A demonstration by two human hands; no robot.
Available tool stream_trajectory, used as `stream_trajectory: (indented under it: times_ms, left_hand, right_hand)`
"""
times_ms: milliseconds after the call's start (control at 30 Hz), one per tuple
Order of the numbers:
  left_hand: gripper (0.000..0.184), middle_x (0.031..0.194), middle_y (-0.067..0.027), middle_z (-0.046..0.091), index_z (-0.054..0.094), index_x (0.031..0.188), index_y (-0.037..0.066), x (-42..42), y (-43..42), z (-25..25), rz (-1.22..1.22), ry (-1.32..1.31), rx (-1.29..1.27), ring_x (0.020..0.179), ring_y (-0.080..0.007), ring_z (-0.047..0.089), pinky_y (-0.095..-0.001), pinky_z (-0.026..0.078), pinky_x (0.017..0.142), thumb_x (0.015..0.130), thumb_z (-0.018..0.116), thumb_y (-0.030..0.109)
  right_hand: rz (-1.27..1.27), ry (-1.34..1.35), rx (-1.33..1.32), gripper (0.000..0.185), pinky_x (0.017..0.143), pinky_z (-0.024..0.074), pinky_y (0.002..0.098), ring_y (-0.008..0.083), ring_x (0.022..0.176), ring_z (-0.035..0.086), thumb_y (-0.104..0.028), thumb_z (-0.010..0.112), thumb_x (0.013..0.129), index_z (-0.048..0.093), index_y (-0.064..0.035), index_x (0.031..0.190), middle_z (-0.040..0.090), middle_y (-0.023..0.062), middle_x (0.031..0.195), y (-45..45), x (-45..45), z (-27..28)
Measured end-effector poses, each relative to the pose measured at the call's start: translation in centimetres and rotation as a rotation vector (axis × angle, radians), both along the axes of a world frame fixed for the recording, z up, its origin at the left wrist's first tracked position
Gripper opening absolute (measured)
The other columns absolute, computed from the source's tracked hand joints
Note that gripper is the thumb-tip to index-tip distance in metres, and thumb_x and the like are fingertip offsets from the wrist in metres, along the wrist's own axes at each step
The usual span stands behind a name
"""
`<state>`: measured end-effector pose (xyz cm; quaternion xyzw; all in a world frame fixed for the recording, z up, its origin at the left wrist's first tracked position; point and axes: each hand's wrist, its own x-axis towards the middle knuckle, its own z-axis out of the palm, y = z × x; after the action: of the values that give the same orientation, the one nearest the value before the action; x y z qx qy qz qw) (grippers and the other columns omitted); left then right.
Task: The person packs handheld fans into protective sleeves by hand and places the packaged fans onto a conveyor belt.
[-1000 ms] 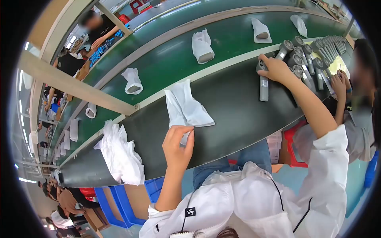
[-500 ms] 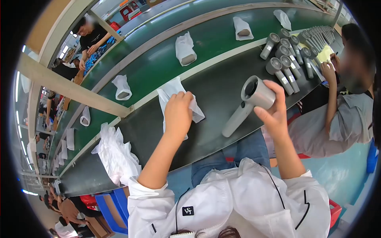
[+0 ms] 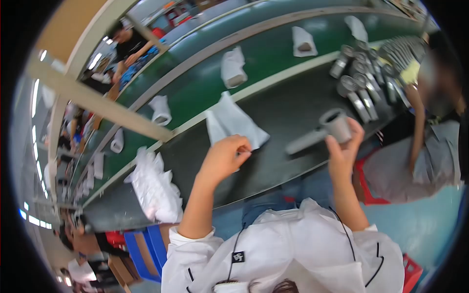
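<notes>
The right hand (image 3: 347, 146) holds a grey fan (image 3: 338, 126) above the table (image 3: 293, 117), its fingers closed around the fan's round head; the handle points to about 8 o'clock from that head, toward the left hand (image 3: 224, 158). The left hand is at the near edge of a white bag (image 3: 234, 119), its fingers curled; whether they pinch the bag cannot be told. The bag lies on the table, mostly at 12 to 1 o'clock from the left hand; a heap of white bags (image 3: 156, 188) lies at about 8 o'clock from it. More grey fans (image 3: 361, 90) lie close together at 1 to 2 o'clock from the held one; beyond the table, toward 12 o'clock, white packets (image 3: 233, 71) lie spaced out along a green belt (image 3: 195, 90); a co-worker (image 3: 415, 156) sits at about 3 o'clock.
</notes>
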<state>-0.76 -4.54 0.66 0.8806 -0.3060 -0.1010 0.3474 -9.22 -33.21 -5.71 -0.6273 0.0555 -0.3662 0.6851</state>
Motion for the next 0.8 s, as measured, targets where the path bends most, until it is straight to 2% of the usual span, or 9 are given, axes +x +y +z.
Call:
stream_trajectory:
  times_ms: [100, 167, 300, 400, 433, 500, 600, 700, 800]
  left_hand:
    - [0.014, 0.084, -0.0058, 0.062, 0.064, 0.093, 0.003, -4.2, 3.1, 2.2, 0.290, -0.115, -0.187, 0.075, -0.0164, 0.062, -0.0275, 0.048, 0.068, 0.081, 0.070, 0.003]
    - [0.016, 0.086, -0.0071, 0.062, 0.064, 0.098, 0.004, -6.9, 7.1, 1.2, 0.598, -0.302, -0.189, 0.076, -0.0175, 0.063, -0.0295, 0.049, 0.071, 0.083, 0.070, 0.007]
    - [0.006, 0.076, -0.0060, 0.063, 0.063, 0.084, 0.002, -12.3, 14.8, -1.5, 1.126, -0.533, -0.046, 0.067, -0.0160, 0.061, -0.0280, 0.048, 0.063, 0.084, 0.069, 0.004]
    - [0.004, 0.082, -0.0089, 0.068, 0.067, 0.088, 0.001, -15.1, 16.1, -3.9, 1.078, -0.341, -0.074, 0.072, -0.0168, 0.067, -0.0273, 0.053, 0.070, 0.086, 0.068, 0.004]
    - [0.013, 0.097, -0.0125, 0.068, 0.068, 0.098, 0.002, -15.2, 15.6, -4.5, 1.007, -0.254, -0.042, 0.094, -0.0246, 0.067, -0.0340, 0.053, 0.085, 0.086, 0.067, 0.005]
    - [0.038, 0.120, -0.0210, 0.061, 0.061, 0.124, 0.004, -14.3, 16.3, -6.7, 0.758, -0.607, 0.477, 0.117, -0.0351, 0.056, -0.0442, 0.045, 0.097, 0.087, 0.067, 0.011]
    - [0.062, 0.136, -0.0247, 0.051, 0.043, 0.143, 0.006, -12.5, 19.7, -10.8, 1.041, -0.520, 0.587, 0.127, -0.0446, 0.043, -0.0528, 0.036, 0.103, 0.087, 0.067, 0.017]
    - [0.074, 0.134, -0.0263, 0.052, 0.032, 0.148, 0.005, -10.1, 20.0, -10.0, 1.157, -0.542, 0.576, 0.123, -0.0466, 0.047, -0.0557, 0.038, 0.098, 0.086, 0.068, 0.021]
    - [0.070, 0.128, -0.0221, 0.057, 0.039, 0.143, 0.008, -7.5, 21.8, -9.5, 1.246, -0.433, 0.573, 0.114, -0.0445, 0.055, -0.0513, 0.045, 0.091, 0.079, 0.069, 0.012]
  right_hand:
    - [-0.120, 0.069, 0.019, 0.061, 0.095, 0.0462, 0.0318, 0.0218, 0.118, 0.048, 0.002, 0.064, 0.083, 0.034, -0.0093, 0.135, 0.040, 0.0114, 0.131, -2.2, 0.0, -3.1]
    - [-0.211, 0.104, -0.036, 0.056, 0.095, 0.0495, 0.0333, 0.0245, 0.119, 0.047, 0.001, 0.063, 0.086, 0.033, -0.0086, 0.134, 0.036, 0.0139, 0.134, -3.3, 0.7, -5.0]
    - [-0.159, 0.202, 0.058, 0.047, 0.091, 0.0558, 0.0374, 0.0261, 0.116, 0.048, -0.007, 0.065, 0.090, 0.034, -0.0060, 0.126, 0.032, 0.0163, 0.135, -4.1, 1.6, -6.3]
    - [-0.188, 0.239, -0.049, 0.046, 0.083, 0.0580, 0.0347, 0.0228, 0.110, 0.050, -0.010, 0.066, 0.090, 0.036, -0.0054, 0.124, 0.037, 0.0153, 0.129, -4.2, 1.9, -7.3]
    - [-0.166, 0.257, -0.081, 0.045, 0.079, 0.0579, 0.0331, 0.0212, 0.107, 0.051, -0.012, 0.067, 0.090, 0.036, -0.0054, 0.123, 0.040, 0.0143, 0.126, -4.1, 2.1, -7.3]
    - [-0.139, 0.268, -0.114, 0.045, 0.074, 0.0579, 0.0315, 0.0195, 0.104, 0.052, -0.013, 0.067, 0.090, 0.037, -0.0053, 0.123, 0.043, 0.0133, 0.123, -4.0, 2.2, -7.1]
    - [-0.132, 0.273, -0.083, 0.044, 0.070, 0.0565, 0.0285, 0.0177, 0.101, 0.053, -0.014, 0.067, 0.091, 0.037, -0.0057, 0.122, 0.045, 0.0121, 0.119, -3.8, 2.1, -6.6]
    - [-0.120, 0.282, -0.068, 0.044, 0.069, 0.0564, 0.0274, 0.0176, 0.100, 0.053, -0.013, 0.066, 0.091, 0.037, -0.0060, 0.123, 0.046, 0.0124, 0.119, -3.9, 1.5, -6.5]
    - [-0.081, 0.272, -0.073, 0.044, 0.068, 0.0565, 0.0272, 0.0169, 0.098, 0.054, -0.013, 0.066, 0.091, 0.037, -0.0063, 0.124, 0.047, 0.0120, 0.118, -3.9, 1.4, -6.3]
